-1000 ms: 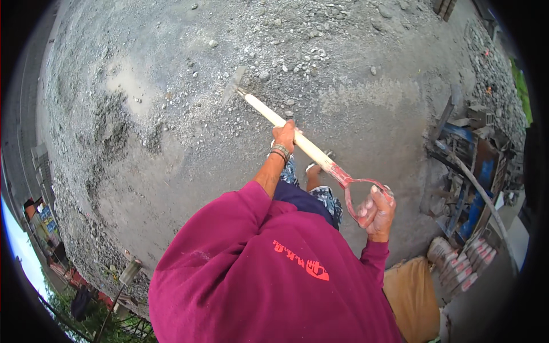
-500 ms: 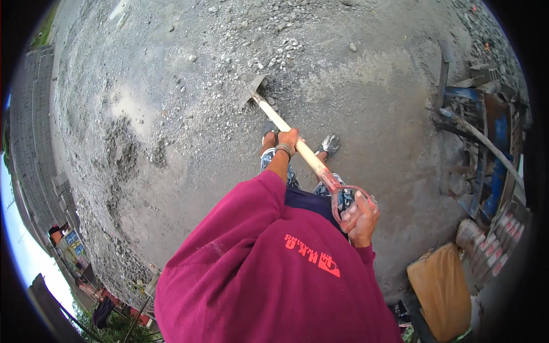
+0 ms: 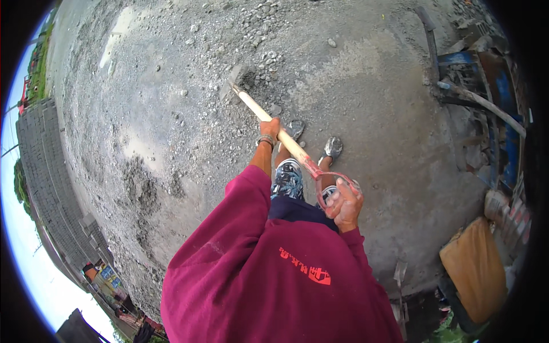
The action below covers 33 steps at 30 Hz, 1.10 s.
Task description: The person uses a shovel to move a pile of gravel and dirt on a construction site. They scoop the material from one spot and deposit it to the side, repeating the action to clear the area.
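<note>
With both hands I hold a shovel that slants from my front toward the far left. Its pale wooden shaft (image 3: 291,147) ends in a red D-shaped handle. My left hand (image 3: 270,129), a band at its wrist, is wrapped round the shaft below the middle. The fingers of my right hand (image 3: 345,206) close on the D-handle (image 3: 320,191) near my waist. At the far end the grey blade (image 3: 231,84) is down at the gravel (image 3: 260,63), beside a small heap of stones. How deep the blade sits cannot be told.
My shoes (image 3: 332,147) stand on grey ground close to the shaft. At right lie blue metal frames (image 3: 506,143) and a long pole (image 3: 486,103). A tan container (image 3: 474,268) is at lower right. A grey block wall (image 3: 54,177) runs along the left.
The blade has moved farther away and slightly left, toward the stones, and its face has turned. Both hands have moved with the shovel, keeping their grips. The view has shifted, and my feet look farther apart.
</note>
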{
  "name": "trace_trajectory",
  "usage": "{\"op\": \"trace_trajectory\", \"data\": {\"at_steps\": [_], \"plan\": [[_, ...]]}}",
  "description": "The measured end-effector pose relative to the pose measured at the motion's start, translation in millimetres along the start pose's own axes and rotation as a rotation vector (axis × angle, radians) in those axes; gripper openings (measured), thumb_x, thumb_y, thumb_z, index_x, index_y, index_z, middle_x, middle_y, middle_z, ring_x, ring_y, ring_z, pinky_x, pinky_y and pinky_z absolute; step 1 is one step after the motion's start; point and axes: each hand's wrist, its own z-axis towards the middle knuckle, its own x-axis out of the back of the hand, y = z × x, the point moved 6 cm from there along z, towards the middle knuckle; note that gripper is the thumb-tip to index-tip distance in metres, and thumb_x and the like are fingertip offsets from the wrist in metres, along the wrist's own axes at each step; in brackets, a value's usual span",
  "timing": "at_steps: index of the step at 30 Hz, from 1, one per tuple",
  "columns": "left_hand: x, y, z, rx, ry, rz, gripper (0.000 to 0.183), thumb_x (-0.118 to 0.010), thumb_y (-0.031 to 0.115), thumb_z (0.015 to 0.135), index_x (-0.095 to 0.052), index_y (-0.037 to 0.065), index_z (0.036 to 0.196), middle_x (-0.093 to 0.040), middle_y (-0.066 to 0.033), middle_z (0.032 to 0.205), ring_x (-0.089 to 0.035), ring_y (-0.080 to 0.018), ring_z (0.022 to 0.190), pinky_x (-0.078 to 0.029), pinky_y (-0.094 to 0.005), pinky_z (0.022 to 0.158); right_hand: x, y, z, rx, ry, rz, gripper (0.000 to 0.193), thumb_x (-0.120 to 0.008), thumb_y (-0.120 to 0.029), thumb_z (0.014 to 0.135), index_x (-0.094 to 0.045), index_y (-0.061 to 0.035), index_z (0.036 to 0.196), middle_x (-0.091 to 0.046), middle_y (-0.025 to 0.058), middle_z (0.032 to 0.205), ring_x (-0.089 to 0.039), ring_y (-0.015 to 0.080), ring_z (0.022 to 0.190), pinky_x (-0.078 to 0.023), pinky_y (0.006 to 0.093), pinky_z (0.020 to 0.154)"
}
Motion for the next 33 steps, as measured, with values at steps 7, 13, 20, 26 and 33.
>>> {"op": "trace_trajectory", "data": {"at_steps": [7,13,20,26,33], "plan": [[-10.3,-86.2,16.8,0.060,-0.024,0.209,0.049,-0.065,0.021,0.072,-0.057,-0.015,0.103,-0.066,-0.0285,0.092,-0.069,-0.0358,0.075,-0.056,-0.0402,0.065,28.2,10.2,-43.6,-0.121,0.253,0.162,0.013,-0.062,-0.013,0.088,-0.058,-0.0034,0.081,-0.053,0.0040,0.055,-0.050,0.0157,0.039,-0.043,0.0299,0.038],[-21.0,-68.0,-44.9,0.109,-0.068,0.241,0.054,-0.067,0.023,0.074,-0.051,-0.016,0.108,-0.064,-0.0279,0.093,-0.068,-0.0362,0.079,-0.056,-0.0414,0.071,35.1,-22.3,-62.6,-0.062,0.225,0.214,0.012,-0.062,-0.012,0.089,-0.059,-0.0023,0.083,-0.053,0.0049,0.055,-0.051,0.0178,0.040,-0.045,0.0305,0.038],[-34.2,50.2,47.8,-0.100,0.009,0.247,0.035,-0.065,0.018,0.077,-0.059,-0.015,0.087,-0.064,-0.0197,0.074,-0.065,-0.0301,0.058,-0.052,-0.0407,0.050,-24.1,-2.5,15.9,-0.087,0.130,0.218,0.014,-0.065,-0.015,0.088,-0.058,-0.0049,0.079,-0.051,0.0036,0.055,-0.052,0.0173,0.040,-0.042,0.0298,0.037],[-85.7,27.7,51.7,-0.052,-0.016,0.595,0.039,-0.064,0.020,0.072,-0.064,-0.013,0.093,-0.068,-0.0263,0.085,-0.071,-0.0330,0.073,-0.057,-0.0393,0.063,-12.1,-0.8,30.9,-0.218,0.298,0.255,0.021,-0.066,-0.017,0.088,-0.057,-0.0062,0.072,-0.051,0.0041,0.052,-0.051,0.0167,0.039,-0.040,0.0298,0.037],[-87.0,-69.7,-7.5,0.144,-0.082,0.391,0.051,-0.064,0.021,0.073,-0.055,-0.017,0.107,-0.065,-0.0221,0.078,-0.069,-0.0342,0.066,-0.056,-0.0377,0.058,88.0,-37.6,-6.5,-0.224,0.256,0.228,0.026,-0.064,-0.016,0.089,-0.053,-0.0026,0.069,-0.049,0.0070,0.052,-0.049,0.0203,0.039,-0.041,0.0324,0.037]]}}
